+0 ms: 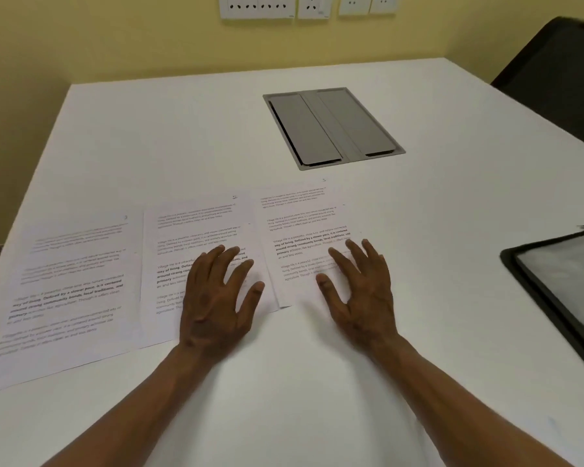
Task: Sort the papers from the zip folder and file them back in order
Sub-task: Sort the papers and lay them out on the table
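Three printed sheets lie side by side on the white table point(418, 230). The left sheet point(71, 284) lies nearest the table's left edge. On the middle sheet point(196, 230) my left hand point(216, 298) rests flat with its fingers spread. My right hand point(361, 291) lies with spread fingers on the lower part of the right sheet point(300, 214). Neither hand holds anything. The zip folder point(560, 291), black-edged with a clear face, lies at the table's right edge, partly out of view.
A grey cable hatch point(331, 126) is set into the table beyond the sheets. A black chair point(560, 75) stands at the far right corner. Wall sockets point(304, 5) line the yellow wall behind.
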Motion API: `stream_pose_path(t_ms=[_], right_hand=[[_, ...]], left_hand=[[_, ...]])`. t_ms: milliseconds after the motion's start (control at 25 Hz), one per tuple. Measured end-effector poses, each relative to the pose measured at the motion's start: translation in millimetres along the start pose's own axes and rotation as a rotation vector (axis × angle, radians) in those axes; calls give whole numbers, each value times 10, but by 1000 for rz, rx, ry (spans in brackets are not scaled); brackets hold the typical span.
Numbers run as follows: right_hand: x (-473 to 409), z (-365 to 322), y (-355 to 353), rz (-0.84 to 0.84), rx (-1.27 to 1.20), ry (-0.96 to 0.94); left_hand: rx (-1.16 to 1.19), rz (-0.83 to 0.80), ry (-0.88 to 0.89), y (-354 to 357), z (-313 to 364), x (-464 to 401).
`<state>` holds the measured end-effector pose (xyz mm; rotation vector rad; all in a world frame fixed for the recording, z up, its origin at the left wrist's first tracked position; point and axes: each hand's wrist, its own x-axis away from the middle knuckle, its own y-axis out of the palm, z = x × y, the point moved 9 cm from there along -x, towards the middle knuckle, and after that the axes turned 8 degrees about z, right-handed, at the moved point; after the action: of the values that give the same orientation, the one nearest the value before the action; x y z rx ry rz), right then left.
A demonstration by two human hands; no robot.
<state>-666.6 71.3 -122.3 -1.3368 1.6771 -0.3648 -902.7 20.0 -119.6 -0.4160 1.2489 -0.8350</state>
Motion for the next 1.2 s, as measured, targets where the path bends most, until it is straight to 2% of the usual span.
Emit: stream_pose_path(t_ms=[200,360,480,600,680,800,880,1000,1200], right_hand=[[1213,-203,-1254,209,-294,216],[2179,294,-2200,270,-154,324],[2810,807,-2831,230,-29,550],[3270,1143,-3246,150,223,603],[3449,1318,-3385,118,369,630],[3630,1470,-3429,76,445,610],[3732,1530,-3382,11,463,569],[3802,1605,-3325,-75,430,533],[3867,1588,-3399,-89,436,496]], left_hand=[[6,40,3,-179,168,-149],[187,96,-215,-553,697,38],[348,-146,-328,-610,1404,747],[474,-367,-337,-598,2188,1469],[495,-486,-285,-511,2659,1845],[405,-590,-117,-382,3089,2222],[355,-607,-53,-342,3207,2338],[337,-596,-60,-339,3250,2397],[257,-573,-45,-301,3298,2404]])
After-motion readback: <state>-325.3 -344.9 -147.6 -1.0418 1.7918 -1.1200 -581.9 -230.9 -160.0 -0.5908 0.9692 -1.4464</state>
